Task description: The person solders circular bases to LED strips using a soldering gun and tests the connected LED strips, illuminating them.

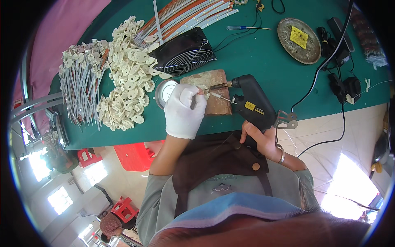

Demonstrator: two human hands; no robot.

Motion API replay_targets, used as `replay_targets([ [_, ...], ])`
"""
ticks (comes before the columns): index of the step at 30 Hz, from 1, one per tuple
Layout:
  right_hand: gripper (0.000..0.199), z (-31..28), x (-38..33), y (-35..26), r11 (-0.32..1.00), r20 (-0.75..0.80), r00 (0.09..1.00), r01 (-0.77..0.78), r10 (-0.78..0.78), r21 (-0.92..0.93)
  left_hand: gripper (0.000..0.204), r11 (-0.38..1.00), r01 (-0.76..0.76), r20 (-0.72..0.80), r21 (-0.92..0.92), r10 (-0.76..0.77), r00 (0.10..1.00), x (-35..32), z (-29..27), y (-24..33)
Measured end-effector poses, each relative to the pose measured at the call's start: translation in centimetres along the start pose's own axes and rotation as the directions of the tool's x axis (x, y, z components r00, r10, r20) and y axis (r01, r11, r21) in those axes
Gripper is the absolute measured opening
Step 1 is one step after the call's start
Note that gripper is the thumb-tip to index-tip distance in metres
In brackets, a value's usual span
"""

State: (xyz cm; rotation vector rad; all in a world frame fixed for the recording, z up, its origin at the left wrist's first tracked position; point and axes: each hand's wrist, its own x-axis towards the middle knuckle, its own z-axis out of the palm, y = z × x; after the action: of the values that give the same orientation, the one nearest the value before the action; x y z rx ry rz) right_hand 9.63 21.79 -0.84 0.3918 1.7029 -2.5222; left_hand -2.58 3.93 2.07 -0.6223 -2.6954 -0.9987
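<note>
My right hand [261,140], bare, is wrapped round the handle of a black soldering gun [257,101] whose tip points left over a worn brown board [218,108]. My left hand [186,110], in a white glove, is closed in a pinch near that tip. A small pale piece [203,91] shows at its fingertips, partly hidden by them, and I cannot make out its kind. Beside the glove, partly covered by it, sits a round metal tin [159,91]. A black fan [183,51] with a wire guard stands just beyond the board.
Cream round tabbed pieces [127,78] are heaped at left, next to a bundle of thin metal strips [80,88]. More strips [185,18] lie at the back. A screwdriver [236,28], a round dish [283,31] with a yellow sponge [299,37] and black cables [310,92] occupy the right.
</note>
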Motion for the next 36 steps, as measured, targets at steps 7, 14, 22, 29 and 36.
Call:
replay_targets([
  [7,0.015,0.0,0.1,0.0,1.000,0.022,1.000,0.009,-0.008,-0.017,0.013,1.000,-0.006,-0.005,-0.002,0.006,1.000,0.0,0.0,-0.1],
  [14,0.016,0.3,0.1,-0.3,1.000,-0.001,1.000,-0.001,0.001,0.000,0.014,1.000,-0.013,-0.008,-0.010,0.013,1.000,0.0,0.0,-0.1],
  [22,0.015,-0.4,-0.1,0.5,0.997,-0.010,0.999,0.050,-0.049,0.059,0.015,0.997,-0.070,-0.028,0.025,0.070,0.997,0.1,0.0,0.1],
  [29,0.026,-0.5,-0.2,0.4,0.995,-0.040,0.999,0.030,-0.026,0.098,0.017,0.999,-0.041,-0.037,-0.002,0.041,0.998,-0.3,-0.7,-0.5],
  [36,0.024,-0.6,0.1,0.5,0.991,-0.078,0.997,0.013,-0.003,0.132,0.012,0.918,0.196,-0.124,0.343,-0.163,0.979,2.8,-6.6,-8.9],
])
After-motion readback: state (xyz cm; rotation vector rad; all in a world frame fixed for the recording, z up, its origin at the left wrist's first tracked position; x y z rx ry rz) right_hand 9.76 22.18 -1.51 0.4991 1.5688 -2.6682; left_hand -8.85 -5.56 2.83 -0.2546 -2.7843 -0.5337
